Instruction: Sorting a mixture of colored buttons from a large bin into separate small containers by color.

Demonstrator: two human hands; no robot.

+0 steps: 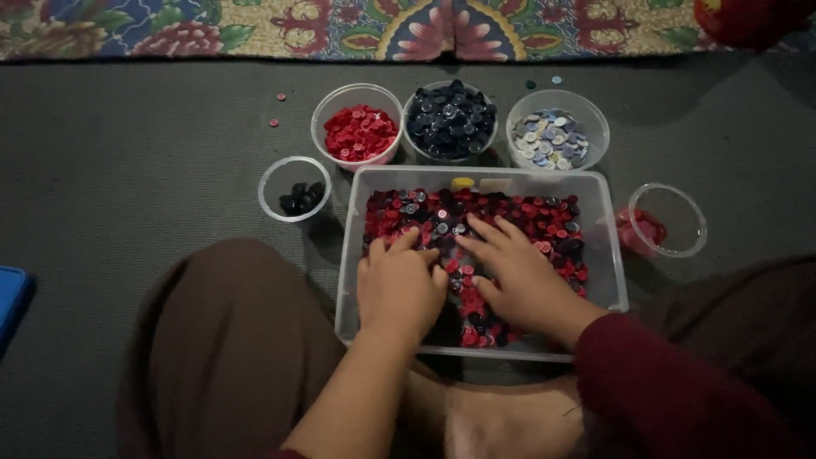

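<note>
Both hands, the left hand (398, 285) and right hand (517, 274), lie flat with fingers spread, holding nothing, in the clear tub (605, 255) of buttons (527, 217), and a hard push might spill some onto the floor (153, 161).

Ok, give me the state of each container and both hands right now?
Clear rectangular tub: open, holds mixed red and dark buttons.
Left hand: fingers curled, resting on the buttons in the tub.
Right hand: fingers spread, flat on the buttons.
Red-button bowl: upright, partly filled.
Dark-button bowl: upright, heaped.
Pale-button bowl: upright, partly filled.
Small left cup: upright, few dark buttons.
Small right cup: tipped, some red buttons inside.
</note>
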